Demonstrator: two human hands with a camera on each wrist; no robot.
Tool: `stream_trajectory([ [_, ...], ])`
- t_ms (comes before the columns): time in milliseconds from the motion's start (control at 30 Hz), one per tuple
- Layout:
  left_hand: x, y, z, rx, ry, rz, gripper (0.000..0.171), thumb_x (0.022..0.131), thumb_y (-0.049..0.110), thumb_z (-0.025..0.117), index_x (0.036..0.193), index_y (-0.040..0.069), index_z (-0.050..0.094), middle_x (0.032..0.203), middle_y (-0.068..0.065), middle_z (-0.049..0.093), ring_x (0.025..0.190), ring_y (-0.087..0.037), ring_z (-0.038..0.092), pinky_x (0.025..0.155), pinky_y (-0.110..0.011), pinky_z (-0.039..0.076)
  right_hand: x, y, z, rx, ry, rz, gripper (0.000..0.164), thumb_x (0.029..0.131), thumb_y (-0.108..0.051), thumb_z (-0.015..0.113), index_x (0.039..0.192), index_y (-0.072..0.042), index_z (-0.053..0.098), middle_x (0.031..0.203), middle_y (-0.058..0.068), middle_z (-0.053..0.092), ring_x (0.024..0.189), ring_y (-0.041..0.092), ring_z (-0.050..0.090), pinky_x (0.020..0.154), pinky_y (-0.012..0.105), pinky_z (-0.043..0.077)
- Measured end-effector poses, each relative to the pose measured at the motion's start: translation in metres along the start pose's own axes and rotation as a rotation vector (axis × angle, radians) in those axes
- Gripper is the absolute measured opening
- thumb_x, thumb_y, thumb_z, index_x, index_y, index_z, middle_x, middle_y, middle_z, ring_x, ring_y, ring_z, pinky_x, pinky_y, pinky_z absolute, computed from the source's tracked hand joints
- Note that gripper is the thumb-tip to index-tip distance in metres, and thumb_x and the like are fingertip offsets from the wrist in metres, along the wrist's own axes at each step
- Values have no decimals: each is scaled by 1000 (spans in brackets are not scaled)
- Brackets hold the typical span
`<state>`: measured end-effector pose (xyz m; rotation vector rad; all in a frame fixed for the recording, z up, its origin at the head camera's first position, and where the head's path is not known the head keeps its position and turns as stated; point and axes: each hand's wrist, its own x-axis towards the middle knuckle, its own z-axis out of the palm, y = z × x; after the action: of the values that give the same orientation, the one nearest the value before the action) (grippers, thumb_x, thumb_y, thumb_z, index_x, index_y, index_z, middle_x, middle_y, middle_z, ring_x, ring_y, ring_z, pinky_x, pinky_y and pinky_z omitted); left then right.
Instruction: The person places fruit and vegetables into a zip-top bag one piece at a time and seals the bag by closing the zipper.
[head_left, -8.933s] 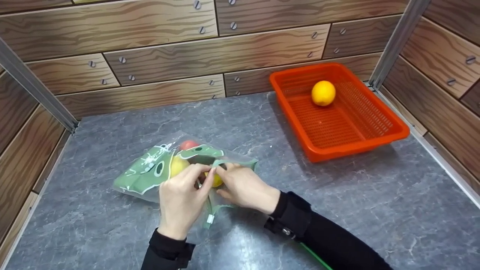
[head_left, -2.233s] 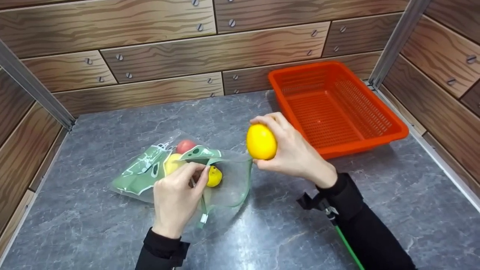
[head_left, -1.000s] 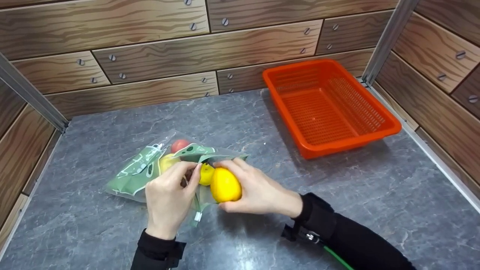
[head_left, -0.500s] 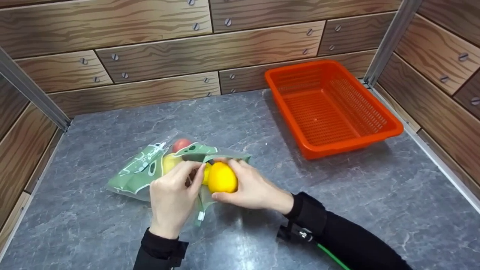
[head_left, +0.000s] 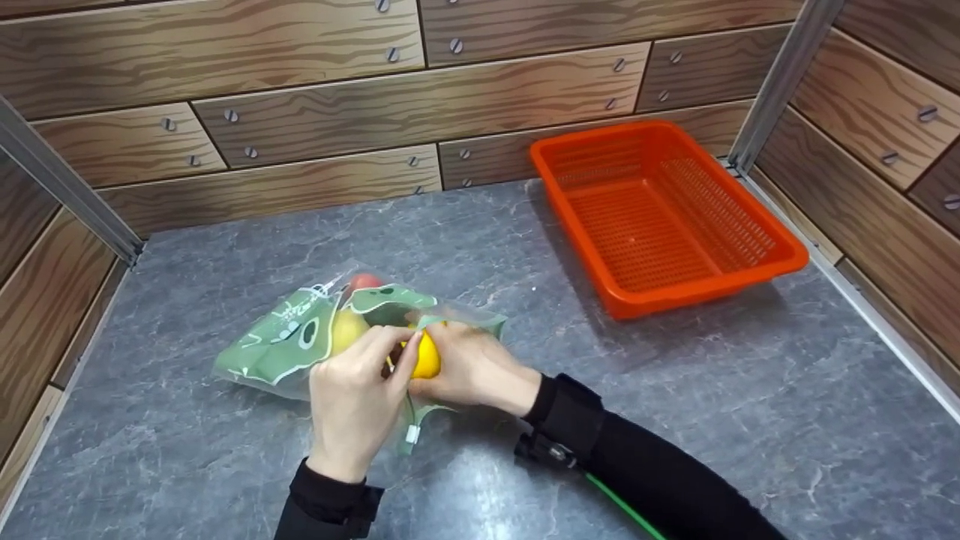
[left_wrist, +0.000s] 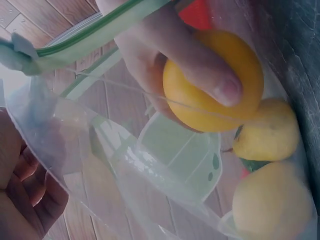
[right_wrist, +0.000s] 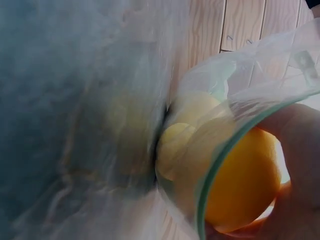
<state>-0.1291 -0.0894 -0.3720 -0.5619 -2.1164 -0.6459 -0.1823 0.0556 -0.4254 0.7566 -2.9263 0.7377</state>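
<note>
A clear zip bag (head_left: 274,352) with green printing lies on its side on the grey table, its mouth toward the right. My left hand (head_left: 360,397) pinches the upper edge of that mouth between thumb and fingers. My right hand (head_left: 472,367) grips an orange (head_left: 427,358) and has it inside the mouth; the left wrist view shows the thumb across the orange (left_wrist: 245,65). Deeper in the bag are a small yellow pear-like fruit (left_wrist: 272,132) with a stem, a larger pale yellow fruit (head_left: 347,331) and a red fruit (head_left: 365,281). My left fingers partly hide the orange in the head view.
A red-orange plastic basket (head_left: 675,225) with nothing in it stands at the back right. The bag's white zip slider (head_left: 412,433) hangs at the near end of the mouth. Wood-patterned walls (head_left: 315,120) enclose the table on three sides.
The orange left the basket in my right hand, came left to the bag, and has now moved inside its mouth. My left hand has kept its pinch on the bag's edge.
</note>
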Motion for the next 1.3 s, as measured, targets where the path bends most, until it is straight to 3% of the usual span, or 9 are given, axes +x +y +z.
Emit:
stream_trajectory([
  [133,0,1,1,-6,0,12,4,82,16,72,80,15,68,65,6,64,50,-8,54,44,-22,37,12,-3,4,-60,36,-77,46,77,-45,66,116,-23,57,99,-7,66,68,6,55,53,17,38],
  [267,0,2,3,-19,3,14,5,84,17,70,80,14,68,66,5,65,51,-9,56,45,-23,39,18,-6,8,-279,84,-171,27,84,-38,59,105,-22,65,112,-4,68,59,7,58,43,18,32],
  [400,0,2,4,-17,5,19,6,84,18,70,80,14,68,66,4,66,52,-10,58,45,-24,40,19,-7,14,-485,173,-203,18,85,-36,58,86,-19,65,80,-2,70,49,11,58,36,24,30],
  [500,-1,2,4,-17,2,18,6,84,18,70,80,14,68,67,4,66,52,-10,58,46,-24,40,18,-6,19,-539,253,-226,20,84,-36,60,71,-21,61,57,-6,59,46,11,55,35,25,30],
  [700,-1,2,3,-13,-4,17,6,83,19,71,80,15,68,65,5,64,50,-8,55,45,-23,37,18,1,28,-618,323,-296,24,83,-36,61,62,-23,58,49,-8,53,44,9,52,37,23,26],
  [833,-1,2,1,8,-8,11,5,82,18,72,80,16,69,65,5,65,49,-7,54,44,-22,36,18,1,29,-503,214,-228,23,84,-38,60,68,-22,61,57,-6,59,51,12,57,39,24,32],
  [1033,0,-2,-2,-13,-2,-9,6,83,17,72,80,14,68,64,5,64,48,-6,52,44,-21,35,15,-2,18,-175,24,-32,21,77,-36,66,84,-18,61,76,-2,61,67,13,57,50,23,34],
  [1167,1,-4,-3,-16,-3,-18,8,84,19,71,80,13,68,63,5,63,47,-7,50,44,-20,35,4,-3,8,-118,36,-19,33,80,-43,66,97,-15,59,80,-3,58,68,11,52,54,22,37],
  [1300,0,-5,-4,-6,-13,-24,8,84,19,71,80,13,69,64,4,64,47,-7,51,44,-20,35,-13,0,-1,-126,79,-94,52,83,-50,65,119,-15,52,93,1,63,74,13,60,60,27,49],
])
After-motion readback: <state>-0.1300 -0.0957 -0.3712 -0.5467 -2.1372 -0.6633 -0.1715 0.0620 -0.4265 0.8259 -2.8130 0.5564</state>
